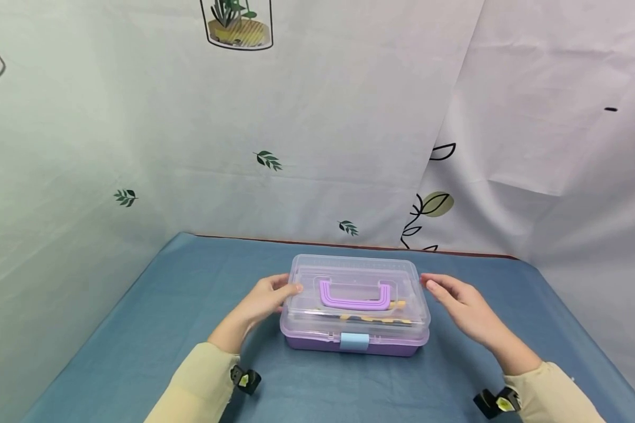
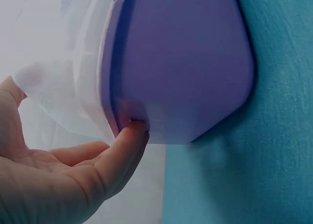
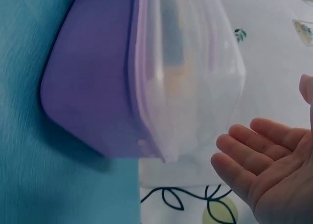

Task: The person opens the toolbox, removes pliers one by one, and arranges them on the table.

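A plastic storage box (image 1: 307, 311) with a clear lid and a purple base (image 2: 181, 62) sits upright on the blue cloth. Its lid is down, with a purple handle (image 1: 356, 304) folded flat on top and a light blue latch (image 1: 354, 341) at the front. Yellow and dark items show blurred through the lid. My left hand (image 1: 259, 302) grips the box's left end, thumb on the lid's edge and fingertips against the side under the rim. Beside the right end, my right hand (image 1: 468, 308) holds nothing, its fingers extended and palm toward the box.
The blue cloth (image 1: 206, 282) covers the table under the box. White printed curtains (image 1: 317, 117) hang close behind the table's back edge and along both sides. Each forearm wears a small black camera, the left one (image 1: 246, 379) near the sleeve's cuff.
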The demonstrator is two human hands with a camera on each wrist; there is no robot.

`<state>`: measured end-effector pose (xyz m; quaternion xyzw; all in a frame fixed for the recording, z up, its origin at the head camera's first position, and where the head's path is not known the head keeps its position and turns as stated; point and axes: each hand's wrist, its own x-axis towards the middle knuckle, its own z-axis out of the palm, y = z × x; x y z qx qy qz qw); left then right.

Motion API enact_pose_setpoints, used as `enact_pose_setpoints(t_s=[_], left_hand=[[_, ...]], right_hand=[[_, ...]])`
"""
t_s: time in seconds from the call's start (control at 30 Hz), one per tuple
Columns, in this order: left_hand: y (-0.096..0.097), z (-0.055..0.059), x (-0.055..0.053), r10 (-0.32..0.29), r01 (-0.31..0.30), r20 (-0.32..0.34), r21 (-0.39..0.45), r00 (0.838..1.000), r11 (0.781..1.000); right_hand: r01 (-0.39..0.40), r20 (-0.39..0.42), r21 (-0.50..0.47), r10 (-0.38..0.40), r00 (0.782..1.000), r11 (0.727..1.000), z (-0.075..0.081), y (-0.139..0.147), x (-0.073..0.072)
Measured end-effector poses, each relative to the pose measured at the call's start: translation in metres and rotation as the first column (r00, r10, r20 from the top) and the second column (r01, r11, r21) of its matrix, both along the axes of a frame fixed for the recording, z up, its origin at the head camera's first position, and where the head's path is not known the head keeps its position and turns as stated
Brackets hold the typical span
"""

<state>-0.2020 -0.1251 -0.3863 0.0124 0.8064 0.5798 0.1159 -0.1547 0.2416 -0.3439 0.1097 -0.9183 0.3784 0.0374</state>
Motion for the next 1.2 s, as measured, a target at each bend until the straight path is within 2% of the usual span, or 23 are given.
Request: enact_pose_setpoints(t_s=[0.1, 0.3, 0.4, 0.5, 0.6, 0.7, 0.8, 0.87, 0.93, 0.97, 1.07, 1.2], left_hand=[[-0.001, 0.002, -0.001, -0.007, 0.007, 0.024, -0.009, 1.000, 1.000], [-0.001, 0.003, -0.004, 0.025, -0.024, 0.069, -0.023, 0.997, 0.999], [-0.001, 0.004, -0.004, 0.034, -0.030, 0.082, -0.040, 0.996, 0.999], [-0.001, 0.004, -0.004, 0.037, -0.033, 0.088, -0.044, 0.995, 0.998], [-0.002, 0.004, -0.004, 0.038, -0.034, 0.088, -0.048, 0.995, 0.998], [-0.002, 0.004, -0.004, 0.039, -0.035, 0.087, -0.046, 0.995, 0.998], [-0.002, 0.004, -0.004, 0.037, -0.033, 0.088, -0.050, 0.995, 0.998], [-0.002, 0.004, -0.004, 0.038, -0.033, 0.090, -0.054, 0.995, 0.998], [-0.003, 0.004, -0.003, 0.043, -0.038, 0.090, -0.061, 0.995, 0.997], [-0.003, 0.003, -0.003, 0.045, -0.040, 0.089, -0.064, 0.995, 0.997], [-0.003, 0.002, -0.002, 0.046, -0.041, 0.083, -0.068, 0.995, 0.997], [-0.003, 0.002, -0.002, 0.048, -0.043, 0.081, -0.064, 0.996, 0.997]], right_hand=[[-0.003, 0.008, -0.036, 0.004, 1.000, 0.999, 0.004, -0.003, 0.002], [-0.035, 0.051, -0.168, 0.044, 0.998, 0.985, 0.015, -0.011, 0.008], [-0.082, 0.112, -0.271, 0.116, 0.987, 0.959, 0.018, -0.017, 0.013], [-0.151, 0.174, -0.388, 0.233, 0.957, 0.909, 0.019, -0.022, 0.017], [-0.223, 0.218, -0.513, 0.377, 0.900, 0.829, 0.015, -0.027, 0.019], [-0.258, 0.253, -0.641, 0.516, 0.818, 0.723, 0.010, -0.031, 0.021], [-0.224, 0.291, -0.756, 0.622, 0.727, 0.615, 0.003, -0.035, 0.024], [-0.180, 0.321, -0.806, 0.672, 0.668, 0.564, -0.002, -0.038, 0.026], [-0.138, 0.353, -0.831, 0.703, 0.618, 0.539, -0.008, -0.041, 0.028], [-0.123, 0.370, -0.834, 0.710, 0.599, 0.538, -0.011, -0.042, 0.029], [-0.083, 0.430, -0.828, 0.722, 0.542, 0.555, -0.020, -0.045, 0.031], [-0.050, 0.488, -0.810, 0.720, 0.493, 0.584, -0.031, -0.046, 0.034]])
